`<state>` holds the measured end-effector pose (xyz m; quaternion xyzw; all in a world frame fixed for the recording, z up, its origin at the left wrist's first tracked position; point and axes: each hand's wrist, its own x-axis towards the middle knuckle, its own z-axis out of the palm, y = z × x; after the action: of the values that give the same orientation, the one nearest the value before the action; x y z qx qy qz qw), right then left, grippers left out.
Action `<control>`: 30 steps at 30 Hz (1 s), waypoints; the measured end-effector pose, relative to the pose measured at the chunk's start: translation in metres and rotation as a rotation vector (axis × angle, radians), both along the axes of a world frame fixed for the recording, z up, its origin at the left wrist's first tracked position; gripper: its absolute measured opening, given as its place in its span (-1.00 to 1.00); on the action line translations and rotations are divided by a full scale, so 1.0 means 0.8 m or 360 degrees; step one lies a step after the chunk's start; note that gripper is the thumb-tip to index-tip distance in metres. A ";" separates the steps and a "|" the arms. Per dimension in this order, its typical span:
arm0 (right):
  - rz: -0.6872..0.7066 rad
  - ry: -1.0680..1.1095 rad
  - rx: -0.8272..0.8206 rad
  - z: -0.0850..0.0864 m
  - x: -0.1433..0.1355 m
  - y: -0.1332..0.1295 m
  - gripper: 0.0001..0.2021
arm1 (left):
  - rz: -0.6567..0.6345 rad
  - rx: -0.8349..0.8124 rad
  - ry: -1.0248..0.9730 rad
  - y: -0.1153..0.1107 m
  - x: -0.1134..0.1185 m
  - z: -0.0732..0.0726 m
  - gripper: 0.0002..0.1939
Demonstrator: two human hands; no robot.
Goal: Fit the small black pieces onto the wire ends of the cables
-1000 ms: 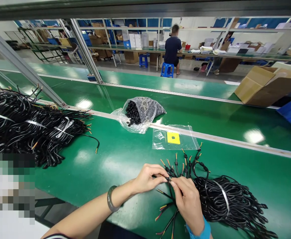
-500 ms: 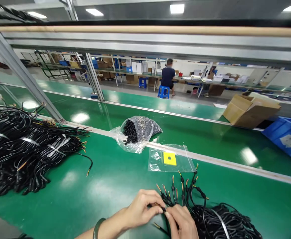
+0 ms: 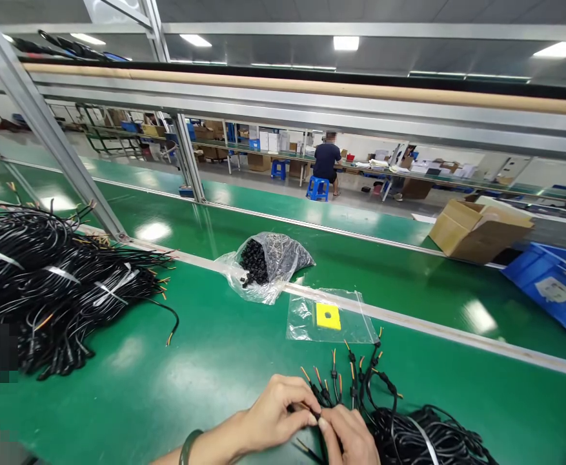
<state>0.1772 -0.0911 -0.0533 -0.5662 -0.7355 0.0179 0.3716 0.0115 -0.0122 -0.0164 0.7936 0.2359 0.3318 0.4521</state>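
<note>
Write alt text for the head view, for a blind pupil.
Left hand and right hand meet on a black cable over a green table; a tied cable bundle lies beside the right, a larger cable pile far left. Beyond sit an open bag of black parts and a yellow piece.

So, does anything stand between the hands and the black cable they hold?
Nothing visible does: the left hand and right hand pinch the black cable. The cable bundle lies beside the right hand, not between.
</note>
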 end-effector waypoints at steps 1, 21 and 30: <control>-0.0007 0.0035 -0.0024 0.000 0.000 0.000 -0.68 | 0.0031 -0.0087 0.0020 0.001 0.000 0.000 -0.87; -0.0033 0.0009 -0.0073 0.035 -0.003 -0.013 -0.77 | -0.0007 -0.0489 0.0067 0.002 -0.001 0.008 -0.82; -0.0033 -0.0009 -0.0140 0.040 -0.005 -0.015 -0.75 | -0.0032 -0.0328 0.0106 0.000 0.002 0.007 -0.86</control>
<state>0.1732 -0.1032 -0.0210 -0.5896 -0.7292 0.0450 0.3444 0.0130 -0.0125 -0.0104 0.7559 0.2756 0.2746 0.5266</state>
